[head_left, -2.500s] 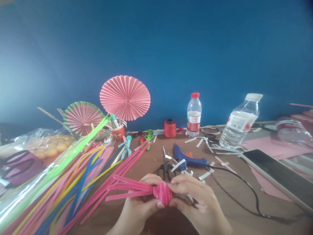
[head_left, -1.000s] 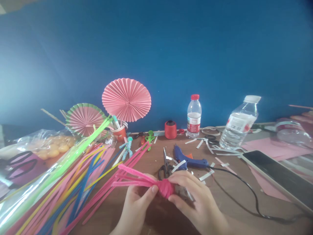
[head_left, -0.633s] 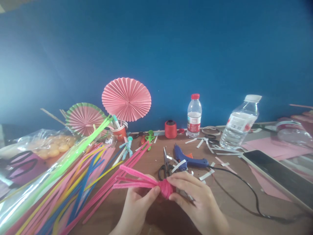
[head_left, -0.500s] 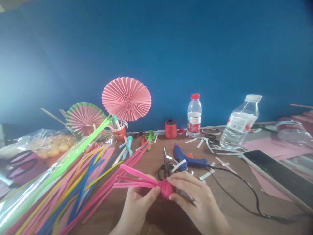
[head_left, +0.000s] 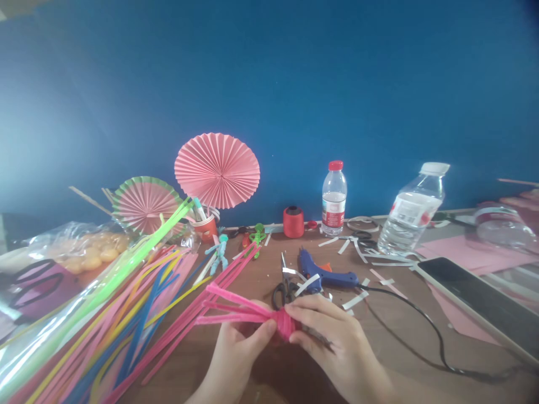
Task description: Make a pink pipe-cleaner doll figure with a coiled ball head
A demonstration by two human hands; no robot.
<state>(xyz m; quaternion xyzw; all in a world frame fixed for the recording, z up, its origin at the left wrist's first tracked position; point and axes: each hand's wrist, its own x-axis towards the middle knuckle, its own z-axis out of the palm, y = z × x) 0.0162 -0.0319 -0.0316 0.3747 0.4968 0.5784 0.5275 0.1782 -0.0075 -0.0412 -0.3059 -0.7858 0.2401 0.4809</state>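
Between my two hands is a bundle of hot pink pipe cleaners (head_left: 284, 324), wound into a ball at its right end, with several loose ends sticking out to the left. My left hand (head_left: 240, 350) pinches it where the loose ends meet the ball, thumb in front. From the right, the fingertips and thumb of my right hand (head_left: 337, 339) press on the wound ball. Just behind the ball lie black-handled scissors (head_left: 285, 286), their handles partly covered. Beyond my right hand rests a blue glue gun (head_left: 326, 275) with a black cord.
Loose coloured pipe cleaners (head_left: 138, 320) spread over the left side. Along the back stand a cup of pens (head_left: 205, 229), a red thread spool (head_left: 293, 223) and water bottles (head_left: 334, 205). At right, a phone (head_left: 480, 303) lies near pink paper (head_left: 458, 320). White paper scraps are scattered about.
Both hands keep their hold on the pink bundle in nearly the same place. The wound ball looks slightly turned, and my right fingers have shifted a little to the left.
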